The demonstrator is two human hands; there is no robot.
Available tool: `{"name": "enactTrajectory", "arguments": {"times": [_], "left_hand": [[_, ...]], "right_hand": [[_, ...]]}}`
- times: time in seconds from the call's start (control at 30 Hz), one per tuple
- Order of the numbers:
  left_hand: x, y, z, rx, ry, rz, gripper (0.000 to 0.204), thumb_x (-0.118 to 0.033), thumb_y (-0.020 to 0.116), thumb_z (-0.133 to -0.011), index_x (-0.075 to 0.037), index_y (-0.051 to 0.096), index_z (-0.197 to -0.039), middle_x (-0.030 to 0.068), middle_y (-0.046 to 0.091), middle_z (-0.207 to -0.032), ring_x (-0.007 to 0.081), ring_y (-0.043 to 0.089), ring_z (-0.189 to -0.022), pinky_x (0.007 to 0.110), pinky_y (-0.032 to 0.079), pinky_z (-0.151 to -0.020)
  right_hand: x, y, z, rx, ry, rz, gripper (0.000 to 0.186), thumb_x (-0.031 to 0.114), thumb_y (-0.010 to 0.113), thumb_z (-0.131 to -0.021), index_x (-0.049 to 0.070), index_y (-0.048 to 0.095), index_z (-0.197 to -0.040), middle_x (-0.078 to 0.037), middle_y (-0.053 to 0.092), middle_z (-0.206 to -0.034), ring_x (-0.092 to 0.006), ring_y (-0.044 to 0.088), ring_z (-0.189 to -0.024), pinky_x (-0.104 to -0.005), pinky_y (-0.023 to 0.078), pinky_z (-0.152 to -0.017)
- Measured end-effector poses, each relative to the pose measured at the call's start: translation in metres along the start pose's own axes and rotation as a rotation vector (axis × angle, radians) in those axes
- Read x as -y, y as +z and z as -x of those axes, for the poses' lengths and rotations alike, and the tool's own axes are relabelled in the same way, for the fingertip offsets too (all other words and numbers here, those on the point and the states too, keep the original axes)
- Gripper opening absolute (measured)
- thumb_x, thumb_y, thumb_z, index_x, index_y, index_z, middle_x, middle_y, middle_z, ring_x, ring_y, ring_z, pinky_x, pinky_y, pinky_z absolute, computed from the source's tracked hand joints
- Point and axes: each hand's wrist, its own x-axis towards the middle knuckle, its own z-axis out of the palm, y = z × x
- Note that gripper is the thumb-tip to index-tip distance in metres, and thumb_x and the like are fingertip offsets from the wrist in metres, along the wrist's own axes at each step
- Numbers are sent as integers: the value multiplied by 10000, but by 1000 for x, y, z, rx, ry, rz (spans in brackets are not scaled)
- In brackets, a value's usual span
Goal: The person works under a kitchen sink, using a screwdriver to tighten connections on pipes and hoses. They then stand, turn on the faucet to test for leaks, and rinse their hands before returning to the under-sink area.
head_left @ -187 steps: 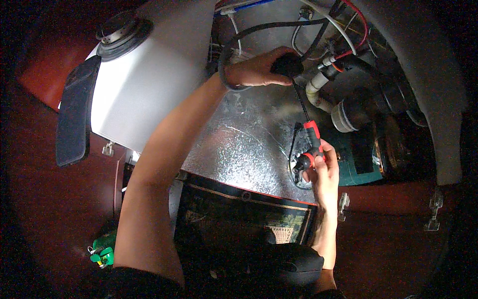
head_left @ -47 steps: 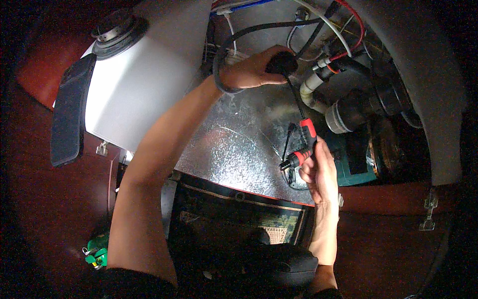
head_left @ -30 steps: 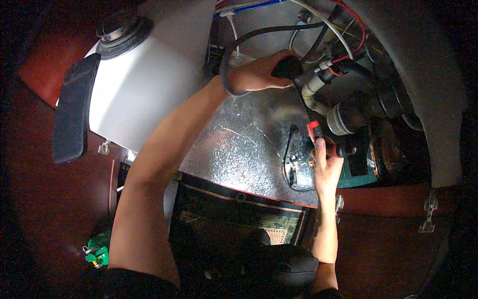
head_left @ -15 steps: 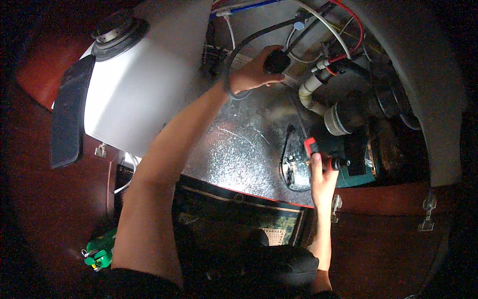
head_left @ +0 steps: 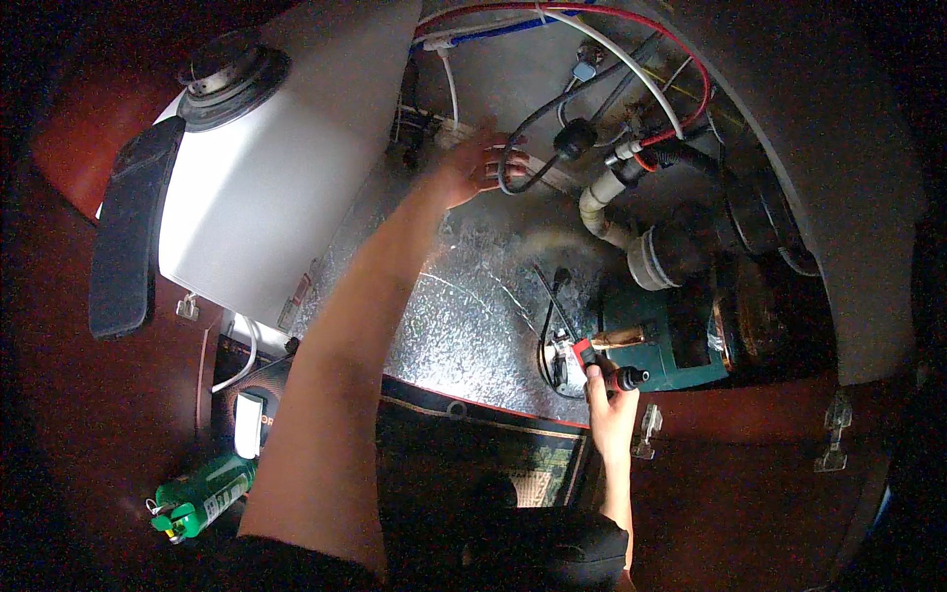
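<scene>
At centre frame, the left hand [head_left: 472, 166] spreads open fingers to steady a black cable [head_left: 528, 133], while the right hand [head_left: 609, 400] clamps a red-handled tool [head_left: 604, 367].

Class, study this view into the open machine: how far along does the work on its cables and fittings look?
Done: the housing is open, showing foil lining. In hand: left hand reaches the black cable; right hand grips a red-and-black tool by the green base. Left: hoses and wires lie exposed.
</scene>
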Motion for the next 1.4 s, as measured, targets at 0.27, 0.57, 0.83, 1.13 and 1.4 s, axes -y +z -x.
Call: {"name": "enactTrajectory", "arguments": {"times": [0.27,0.57,0.83,1.13,1.4], "left_hand": [[30,23,-42,-486,658,-1332,727,-233,695,-910,-53,396,-1548,203,586,-1339,375,569,-1238,472,429,-1088],[34,54,-42,-787,660,-1376,951,-159,741,-816,-1,219,-1595,252,359,-1577,436,420,-1393,532,372,-1155],[12,42,-26,-858,707,-1205,899,-43,692,-721,-89,326,-1541,243,476,-1428,474,468,-1331,537,415,-1131],[17,30,-23,-645,663,-1080,648,-111,681,-791,-93,517,-1418,183,604,-1322,419,576,-1233,494,498,-1033],[20,20,-32,-366,485,-917,523,-338,732,-913,-60,600,-1336,197,704,-1208,342,684,-1121,447,544,-959]], "right_hand": [[-2,13,1,-75,-72,-19,176,131,709,-966,-36,726,-1018,-20,582,-687,-111,465,-640,-336,380,-571],[1,4,8,51,-40,20,198,107,688,-988,-54,720,-1099,0,619,-747,-77,496,-673,-283,410,-599],[14,14,6,40,-110,66,254,53,694,-944,-28,722,-1183,-28,626,-721,-81,533,-666,-284,446,-604],[23,14,10,165,4,84,309,98,732,-942,-32,702,-1221,-93,749,-880,-74,613,-780,-276,525,-707],[23,18,11,204,-30,126,338,187,739,-929,10,705,-1215,-154,684,-755,-155,620,-627,-340,503,-619]]}}
